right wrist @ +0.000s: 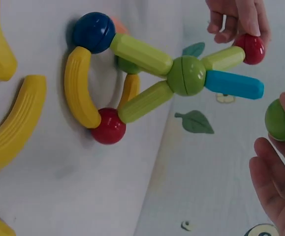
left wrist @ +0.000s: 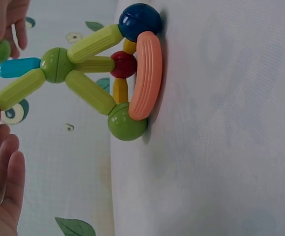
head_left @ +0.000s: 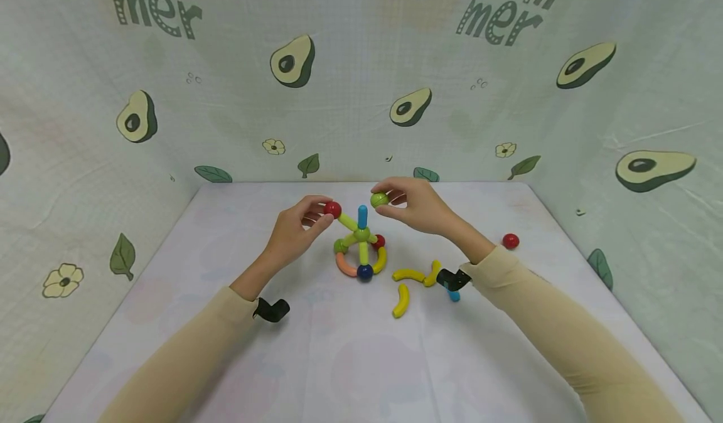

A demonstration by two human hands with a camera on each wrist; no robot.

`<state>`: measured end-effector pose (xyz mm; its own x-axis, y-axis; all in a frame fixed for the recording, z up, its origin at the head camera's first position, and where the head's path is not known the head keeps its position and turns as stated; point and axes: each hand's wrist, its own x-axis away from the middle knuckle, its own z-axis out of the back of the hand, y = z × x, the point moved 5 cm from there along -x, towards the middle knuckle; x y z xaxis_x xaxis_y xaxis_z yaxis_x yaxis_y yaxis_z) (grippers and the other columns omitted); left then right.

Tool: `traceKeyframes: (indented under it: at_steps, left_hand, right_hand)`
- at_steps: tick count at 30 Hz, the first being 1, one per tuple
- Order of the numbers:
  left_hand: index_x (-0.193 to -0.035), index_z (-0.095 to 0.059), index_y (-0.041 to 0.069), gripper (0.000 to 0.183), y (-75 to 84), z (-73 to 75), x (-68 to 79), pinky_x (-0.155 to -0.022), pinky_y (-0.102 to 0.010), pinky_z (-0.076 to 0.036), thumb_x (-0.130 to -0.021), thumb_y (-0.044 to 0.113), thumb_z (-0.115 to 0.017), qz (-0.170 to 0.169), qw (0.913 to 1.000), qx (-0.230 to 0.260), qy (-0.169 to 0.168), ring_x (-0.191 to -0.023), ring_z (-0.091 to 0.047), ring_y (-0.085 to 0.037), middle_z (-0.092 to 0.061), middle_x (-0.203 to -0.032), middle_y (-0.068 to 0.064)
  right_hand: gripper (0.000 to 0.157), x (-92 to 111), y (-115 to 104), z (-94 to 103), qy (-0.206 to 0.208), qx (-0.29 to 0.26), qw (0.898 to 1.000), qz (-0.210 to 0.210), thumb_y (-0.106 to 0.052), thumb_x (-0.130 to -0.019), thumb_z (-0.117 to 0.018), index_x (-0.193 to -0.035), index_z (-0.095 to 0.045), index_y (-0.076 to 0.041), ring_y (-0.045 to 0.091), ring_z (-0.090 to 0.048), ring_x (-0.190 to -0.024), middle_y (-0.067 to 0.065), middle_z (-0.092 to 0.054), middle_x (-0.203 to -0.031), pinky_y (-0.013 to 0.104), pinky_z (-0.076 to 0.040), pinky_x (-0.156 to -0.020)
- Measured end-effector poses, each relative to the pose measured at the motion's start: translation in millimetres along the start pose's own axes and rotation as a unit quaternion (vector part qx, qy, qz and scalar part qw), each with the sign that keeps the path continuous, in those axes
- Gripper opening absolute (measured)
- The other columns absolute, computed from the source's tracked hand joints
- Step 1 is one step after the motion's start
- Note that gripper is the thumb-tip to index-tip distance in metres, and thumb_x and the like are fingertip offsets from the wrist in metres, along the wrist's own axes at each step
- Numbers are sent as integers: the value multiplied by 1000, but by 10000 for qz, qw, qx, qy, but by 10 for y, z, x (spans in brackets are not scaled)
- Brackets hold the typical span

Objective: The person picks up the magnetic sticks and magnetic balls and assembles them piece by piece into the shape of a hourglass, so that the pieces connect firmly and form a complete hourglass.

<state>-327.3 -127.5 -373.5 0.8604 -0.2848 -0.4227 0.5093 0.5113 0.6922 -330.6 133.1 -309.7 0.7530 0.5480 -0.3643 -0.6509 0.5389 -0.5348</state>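
Note:
A structure of balls and rods stands on the table, with a green ball (right wrist: 186, 75) at its hub and green rods running down to a ring of curved rods. My left hand (head_left: 297, 227) pinches a red ball (head_left: 332, 209) at the end of a green rod (left wrist: 20, 89) that slants up from the hub. From the hub's top rises a blue rod (head_left: 363, 216). My right hand (head_left: 415, 204) pinches a loose green ball (right wrist: 281, 120) beside the blue rod's tip, with a gap between them in the right wrist view. A blue ball (head_left: 364, 273) sits at the ring's front.
Several yellow curved rods (head_left: 401, 301) lie right of the structure, near a blue piece (head_left: 454, 295) partly hidden by the right wrist's black strap (head_left: 454, 279). Farther right rests a red ball (head_left: 511, 241). A patterned cloth (head_left: 350, 96) hangs behind the table.

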Motion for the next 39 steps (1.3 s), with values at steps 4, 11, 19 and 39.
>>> traceKeyframes:
  at_steps: [4,11,19,39]
  left_hand:
    - [-141,-62,17,41,-8,1,-1,-93,-42,-60,-104,34,-71,-2,10000,44,-20,-105,-70,-21,-76,-120,-6]
    - [-141,-62,17,42,-17,10,0,-93,-41,-60,-105,35,-71,-45,10000,62,-26,-105,-70,-21,-76,-120,-6]
    - [-142,-61,17,43,-17,11,5,-93,-42,-60,-105,36,-70,2,10000,56,-71,-105,-70,-21,-75,-121,-6]
    - [-141,-62,16,42,-15,16,9,-92,-40,-60,-105,34,-71,-72,9999,70,-65,-106,-70,-21,-76,-123,-6]
  right_hand:
    - [37,-82,-68,-51,16,-94,10000,18,-15,-97,-80,-131,-70,-7,22,-72,-109,6,-73,-126,40,-60,-98]
    - [36,-187,-126,-140,4,-249,9996,161,-14,-97,-81,-131,-70,-6,20,-73,-105,5,-73,-124,36,-60,-97]
    - [36,-218,-143,-222,-120,-304,9993,197,-11,-97,-80,-131,-70,-5,20,-74,-102,6,-72,-127,37,-61,-94]
    - [45,-199,-108,-217,-276,-250,9993,19,-13,-97,-79,-140,-66,-10,18,-74,-104,4,-70,-132,34,-61,-96]
